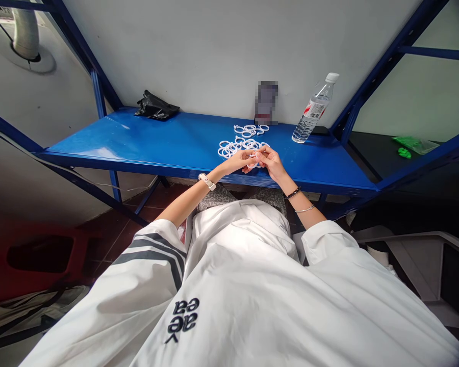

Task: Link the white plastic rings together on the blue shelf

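Observation:
Both my hands meet above the front edge of the blue table (145, 140), fingers pinched together. My left hand (239, 161) and my right hand (269, 161) grip one white ring (254, 164) between them, partly covered by the fingers. Just behind them lies a heap of white rings (229, 148), some overlapping. Farther back is a smaller cluster of white rings (248, 131). Any fine detail of the held ring is too small to make out.
A clear water bottle (310, 114) stands at the back right beside a dark flat object (321, 131). A blurred dark upright object (266, 102) leans against the wall. At the back left lies a black plastic bag (156, 106). Blue metal posts (99, 92) frame the table.

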A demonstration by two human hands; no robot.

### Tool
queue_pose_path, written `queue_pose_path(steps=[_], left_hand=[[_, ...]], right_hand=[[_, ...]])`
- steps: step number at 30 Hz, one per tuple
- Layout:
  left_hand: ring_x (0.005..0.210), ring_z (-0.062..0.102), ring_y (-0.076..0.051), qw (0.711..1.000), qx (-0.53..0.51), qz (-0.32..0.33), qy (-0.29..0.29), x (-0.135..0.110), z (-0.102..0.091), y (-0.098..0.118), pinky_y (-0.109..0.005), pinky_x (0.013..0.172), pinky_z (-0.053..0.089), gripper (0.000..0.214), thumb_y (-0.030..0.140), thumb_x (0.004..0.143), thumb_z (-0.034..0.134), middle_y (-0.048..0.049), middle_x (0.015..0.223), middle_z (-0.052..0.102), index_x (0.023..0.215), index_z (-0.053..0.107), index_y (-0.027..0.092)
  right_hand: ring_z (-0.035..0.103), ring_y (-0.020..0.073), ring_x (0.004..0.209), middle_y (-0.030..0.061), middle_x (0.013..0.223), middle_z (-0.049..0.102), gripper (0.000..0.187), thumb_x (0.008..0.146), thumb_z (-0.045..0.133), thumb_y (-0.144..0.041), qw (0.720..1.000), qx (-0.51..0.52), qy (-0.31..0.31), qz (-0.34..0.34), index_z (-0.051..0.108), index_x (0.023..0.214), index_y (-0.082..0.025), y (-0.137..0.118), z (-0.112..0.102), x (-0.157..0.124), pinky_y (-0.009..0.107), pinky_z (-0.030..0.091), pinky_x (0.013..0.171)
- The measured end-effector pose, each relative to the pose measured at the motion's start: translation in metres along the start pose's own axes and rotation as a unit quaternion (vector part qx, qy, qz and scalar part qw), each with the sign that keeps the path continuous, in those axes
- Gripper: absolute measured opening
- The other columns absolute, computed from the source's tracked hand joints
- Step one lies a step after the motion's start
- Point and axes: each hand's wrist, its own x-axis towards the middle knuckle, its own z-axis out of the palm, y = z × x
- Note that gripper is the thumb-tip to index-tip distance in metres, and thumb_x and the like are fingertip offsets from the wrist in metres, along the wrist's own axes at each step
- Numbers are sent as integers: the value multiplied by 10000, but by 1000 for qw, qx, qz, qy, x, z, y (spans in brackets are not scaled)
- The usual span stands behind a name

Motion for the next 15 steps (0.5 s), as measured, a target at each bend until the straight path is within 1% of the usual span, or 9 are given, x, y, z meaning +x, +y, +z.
queue_pose_path(steps=[4,8,11,15], left_hand=[[494,529,-77,1000,-1,-2,2,1,0,-2,-212,463,419,580,698,805,750,34,613,536,824,584,142],[505,527,-73,1000,9,-10,8,1,1,-1,-209,473,410,559,677,854,715,29,616,531,763,542,153],[510,526,-69,1000,10,-10,9,1,1,-1,-203,474,409,560,679,868,697,33,618,518,749,531,157],[507,525,-63,1000,-6,-8,11,1,1,-1,-192,459,395,565,687,869,689,38,627,500,757,542,153]], right_hand=[[393,112,563,-38,628,480,587,623,867,-718,1000,-9,-3,9,546,746,-243,-2,0,0,265,355,496],[393,112,566,-39,624,471,547,667,871,-667,1000,-4,-5,13,536,740,-241,-1,0,0,259,358,496],[410,115,563,-37,624,478,512,695,864,-651,1000,-1,5,14,563,754,-242,1,-1,0,258,365,493],[430,114,559,-29,638,523,510,663,871,-673,1000,12,15,2,626,795,-245,4,-1,1,257,368,491]])
